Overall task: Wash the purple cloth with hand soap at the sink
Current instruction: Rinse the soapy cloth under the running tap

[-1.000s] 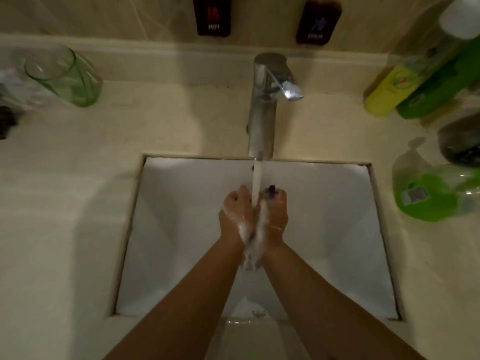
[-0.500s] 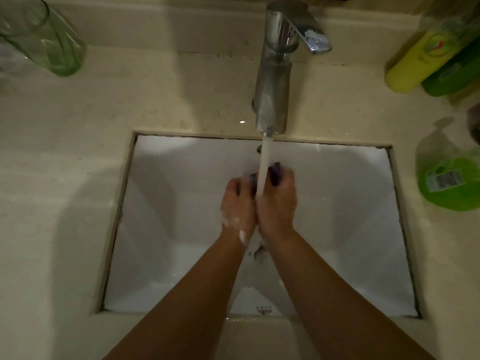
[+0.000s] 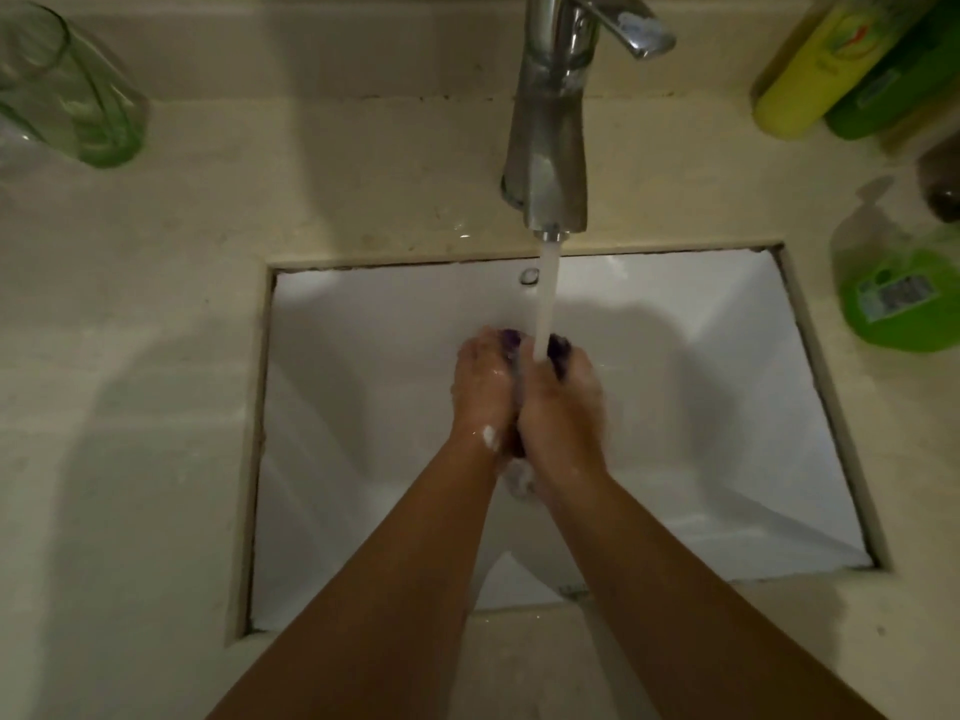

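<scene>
The purple cloth (image 3: 560, 347) is bunched between my two hands over the white sink (image 3: 363, 356); only dark purple bits show at the fingertips. My left hand (image 3: 480, 394) and my right hand (image 3: 563, 407) are pressed together, fingers curled round the cloth, with traces of white foam on them. Water from the chrome tap (image 3: 553, 122) runs in a white stream (image 3: 546, 298) onto the cloth between my hands. The green hand soap bottle (image 3: 904, 298) stands on the counter at the right.
A green glass (image 3: 67, 96) lies at the back left of the beige counter (image 3: 130, 407). A yellow bottle (image 3: 815, 70) and a dark green bottle (image 3: 893, 85) stand at the back right. The overflow hole (image 3: 529, 275) is in the sink's back wall.
Much of the foam has rinsed off my hands. The camera has tilted down and closer; my hands stay together under the stream, kneading the cloth.
</scene>
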